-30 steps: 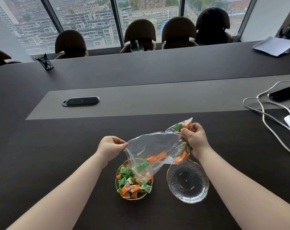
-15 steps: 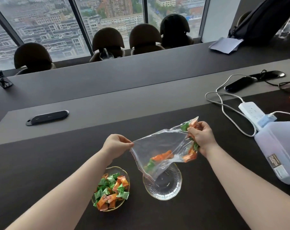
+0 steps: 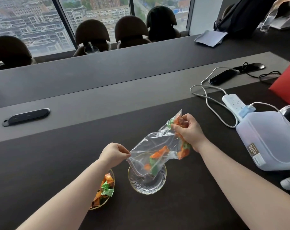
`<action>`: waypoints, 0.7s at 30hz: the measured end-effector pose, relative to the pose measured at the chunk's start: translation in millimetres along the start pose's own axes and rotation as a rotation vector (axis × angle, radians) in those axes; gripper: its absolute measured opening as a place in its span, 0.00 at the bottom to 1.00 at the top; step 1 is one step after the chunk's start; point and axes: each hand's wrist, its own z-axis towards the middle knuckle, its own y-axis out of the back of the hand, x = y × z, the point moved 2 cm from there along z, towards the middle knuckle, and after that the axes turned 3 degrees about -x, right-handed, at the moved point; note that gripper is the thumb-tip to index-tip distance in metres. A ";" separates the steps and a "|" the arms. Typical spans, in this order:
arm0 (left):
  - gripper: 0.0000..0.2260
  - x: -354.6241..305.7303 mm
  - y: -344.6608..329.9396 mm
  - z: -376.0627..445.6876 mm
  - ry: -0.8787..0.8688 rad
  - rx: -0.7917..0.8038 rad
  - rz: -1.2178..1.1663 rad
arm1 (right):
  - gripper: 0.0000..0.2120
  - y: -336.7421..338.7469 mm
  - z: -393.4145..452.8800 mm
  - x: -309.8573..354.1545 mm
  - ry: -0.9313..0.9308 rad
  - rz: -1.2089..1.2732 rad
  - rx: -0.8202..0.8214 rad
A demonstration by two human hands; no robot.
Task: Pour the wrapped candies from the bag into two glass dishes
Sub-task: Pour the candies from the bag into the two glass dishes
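A clear plastic bag (image 3: 155, 143) hangs tilted between my hands, its open mouth low over the right glass dish (image 3: 147, 183). My left hand (image 3: 113, 153) pinches the mouth's edge. My right hand (image 3: 188, 130) grips the raised bottom end, bunching several candies inside it. A few orange and green wrapped candies (image 3: 155, 157) are sliding down inside the bag toward the mouth. The right dish looks bare. The left glass dish (image 3: 111, 175), partly hidden by my left forearm, holds several wrapped candies (image 3: 106, 188).
A translucent plastic jug (image 3: 270, 140) lies right of my right arm. Behind it are a white power strip (image 3: 233, 101) with cables, a black device (image 3: 221, 77) and a red object (image 3: 287, 85). A black flat device (image 3: 27, 116) lies far left. Chairs line the table's far side.
The bag has moved from over the left, candy-filled dish to over the right dish. The view has turned right, bringing the jug into sight. Candies have slid lower inside the bag.
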 end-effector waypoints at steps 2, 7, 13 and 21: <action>0.09 2.2 -4.0 -1.7 0.010 0.005 0.051 | 0.15 -2.2 -2.3 10.0 0.085 -0.077 0.048; 0.10 10.4 -16.5 -7.6 0.040 0.020 0.151 | 0.18 -9.4 -4.5 31.4 0.335 -0.294 0.185; 0.09 19.2 -30.3 -8.4 0.043 0.046 0.229 | 0.20 -17.9 -7.2 45.5 0.481 -0.425 0.273; 0.11 10.5 -27.5 -2.9 -0.046 -0.021 0.027 | 0.22 -27.3 -11.8 51.4 0.492 -0.495 0.389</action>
